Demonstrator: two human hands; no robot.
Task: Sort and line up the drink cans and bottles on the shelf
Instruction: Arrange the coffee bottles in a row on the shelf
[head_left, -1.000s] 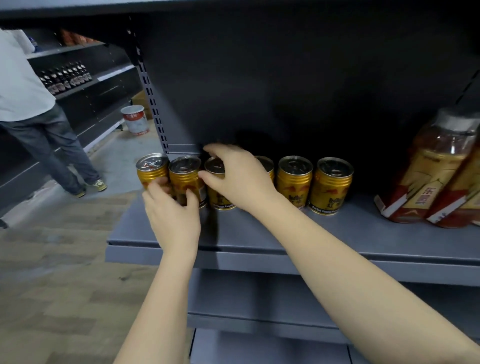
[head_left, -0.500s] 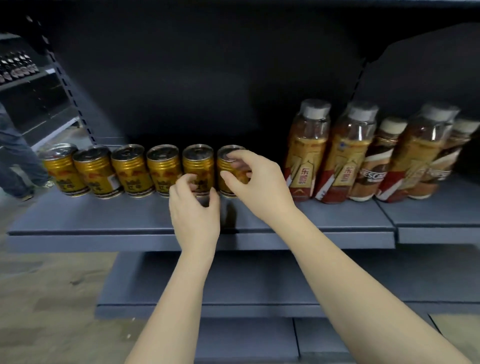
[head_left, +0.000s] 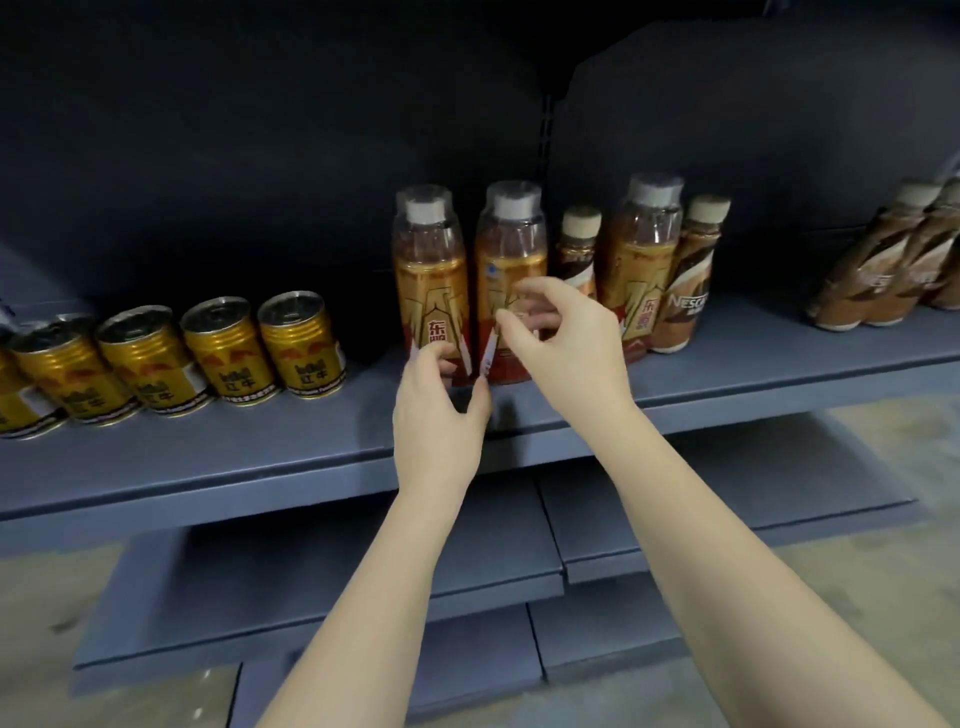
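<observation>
Gold cans (head_left: 223, 353), grey pull-tab tops, stand upright in a row at the left of the grey-blue shelf (head_left: 260, 457), sides touching or nearly so. Gap, then 2 tall amber bottles (head_left: 431, 280) w/ red-gold labels & white caps, side by side. Next right: small brown coffee bottle (head_left: 579, 254), third amber bottle (head_left: 641, 260), Nescafe bottle (head_left: 688, 291), all packed close. Far right, well apart, a blurred cluster of brown bottles (head_left: 883, 265).

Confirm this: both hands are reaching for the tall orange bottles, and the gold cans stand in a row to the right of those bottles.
Not quite. The head view shows the gold cans in a row to the left of the tall orange bottles, not the right. The left hand and right hand are indeed reaching for those bottles.
</observation>
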